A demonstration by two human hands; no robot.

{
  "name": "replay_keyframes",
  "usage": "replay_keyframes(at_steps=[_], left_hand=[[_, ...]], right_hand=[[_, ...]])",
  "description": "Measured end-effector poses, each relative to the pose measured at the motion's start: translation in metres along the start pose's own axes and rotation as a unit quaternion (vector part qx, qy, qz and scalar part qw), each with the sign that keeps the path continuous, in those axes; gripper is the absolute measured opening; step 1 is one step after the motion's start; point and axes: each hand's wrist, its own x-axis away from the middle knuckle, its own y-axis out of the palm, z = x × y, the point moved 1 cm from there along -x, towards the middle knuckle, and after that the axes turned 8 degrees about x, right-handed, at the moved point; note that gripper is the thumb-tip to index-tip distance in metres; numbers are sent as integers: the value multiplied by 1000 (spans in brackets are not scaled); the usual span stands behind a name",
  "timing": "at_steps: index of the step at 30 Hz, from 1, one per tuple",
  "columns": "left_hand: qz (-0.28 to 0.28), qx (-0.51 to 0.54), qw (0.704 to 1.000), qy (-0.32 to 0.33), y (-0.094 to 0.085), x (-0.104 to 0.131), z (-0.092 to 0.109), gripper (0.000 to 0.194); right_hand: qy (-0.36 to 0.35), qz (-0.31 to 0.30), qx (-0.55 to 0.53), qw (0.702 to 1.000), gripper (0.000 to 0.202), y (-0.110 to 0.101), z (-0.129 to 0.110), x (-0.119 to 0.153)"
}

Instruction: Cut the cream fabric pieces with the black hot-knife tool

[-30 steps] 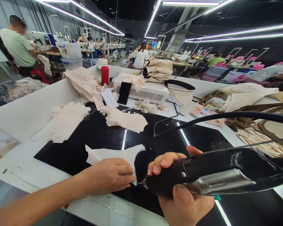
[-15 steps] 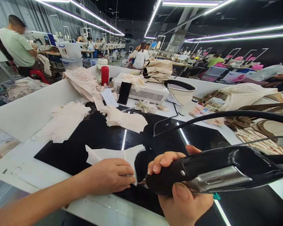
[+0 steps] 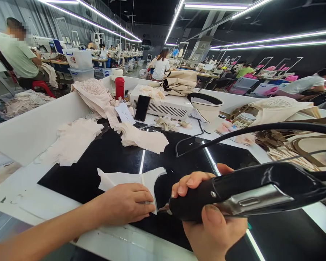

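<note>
A pale cut fabric piece lies on the black board near its front edge. My left hand rests flat on it, fingers stretched toward its right edge and covering part of it. In my right hand is a black corded hand tool with a metal lever on its side, my fingers wrapped round its front end. The tool's slim metal tip points left, close to the fabric's right edge by my left fingertips. I cannot tell whether tip and fabric touch.
Stacked pale fabric pieces and another stack lie beyond. Behind them stand a phone, a white vented box and a red bottle. A black cable arches across the right. Co-workers sit at machines farther off.
The tool in my right hand has shifted slightly right, its tip drawing a little back from my left fingertips. My left hand and the fabric under it stay in place.
</note>
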Motion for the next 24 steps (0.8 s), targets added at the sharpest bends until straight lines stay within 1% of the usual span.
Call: replay_keyframes(at_steps=[8,17,24], left_hand=[[1,7,1000,9,0,1,0,18],[-20,0,1000,-3,1,2,-1,16],[-1,-3,1000,5,2,3,-1,18]], right_hand=[[9,-8,-16,1000,50,1,6,3],[4,-11,-4,1000,52,1,7,5],[-5,-19,10,1000,45,3,7,7]])
